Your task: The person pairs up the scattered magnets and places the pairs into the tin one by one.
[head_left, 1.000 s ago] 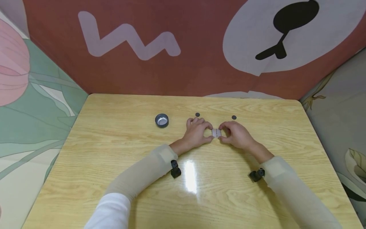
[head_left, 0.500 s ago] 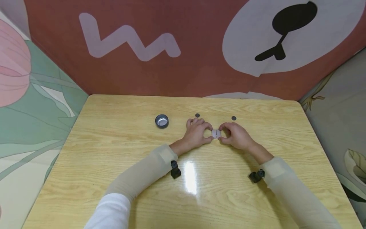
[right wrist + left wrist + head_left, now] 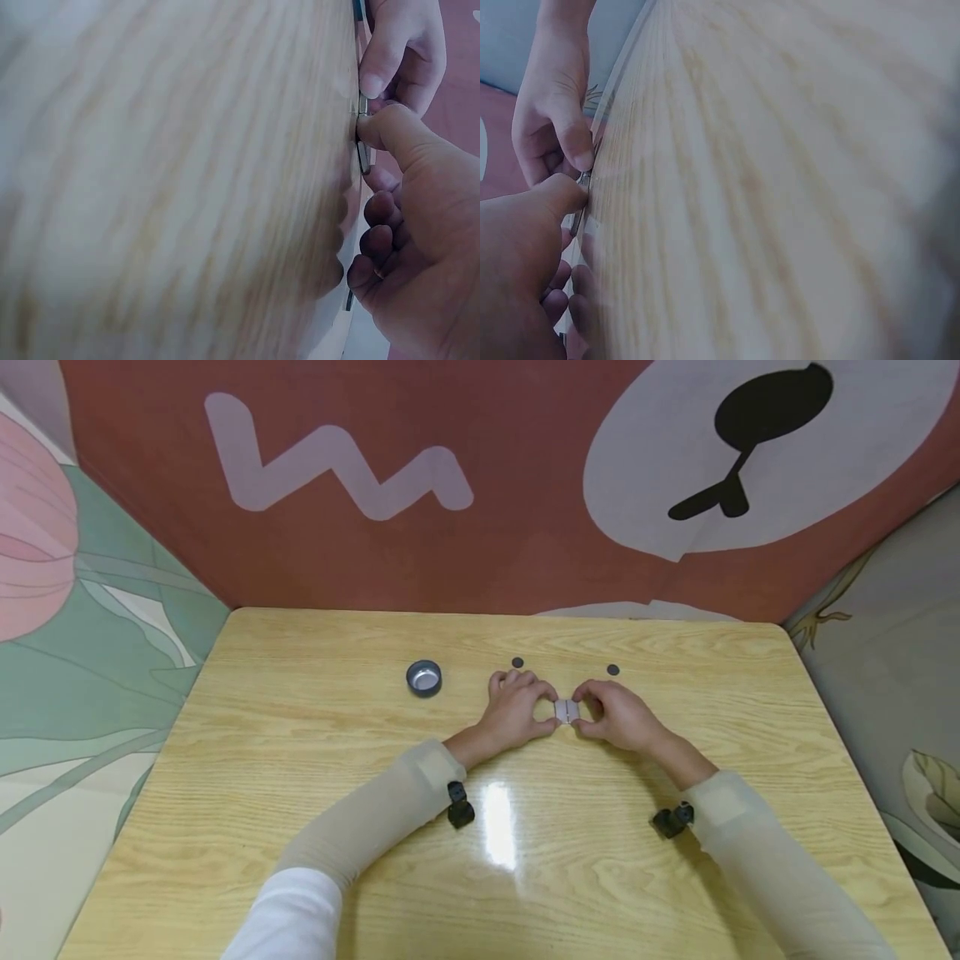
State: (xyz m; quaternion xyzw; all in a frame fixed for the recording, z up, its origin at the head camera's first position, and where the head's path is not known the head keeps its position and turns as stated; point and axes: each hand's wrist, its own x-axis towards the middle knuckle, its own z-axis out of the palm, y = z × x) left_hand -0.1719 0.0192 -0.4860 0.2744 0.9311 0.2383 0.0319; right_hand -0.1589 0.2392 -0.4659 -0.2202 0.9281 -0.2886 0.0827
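Observation:
Near the middle of the far half of the table lies a small, flat silver piece (image 3: 567, 711), thin and metallic, made up of two halves with a dark seam between them. My left hand (image 3: 513, 710) pinches its left half, thumb on the near edge and index finger on the far edge. From the other side, my right hand (image 3: 621, 713) pinches the right half in the same way. Edge-on in the right wrist view, the silver piece (image 3: 364, 156) shows as a thin strip low over the tabletop, partly covered by the thumbs.
Left of the hands stands a small round dark dish (image 3: 424, 678) with a silvery inside. One dark disc (image 3: 517, 662) lies just beyond the left hand, another dark disc (image 3: 613, 669) beyond the right. The wooden table (image 3: 300, 693) meets a painted wall at the back.

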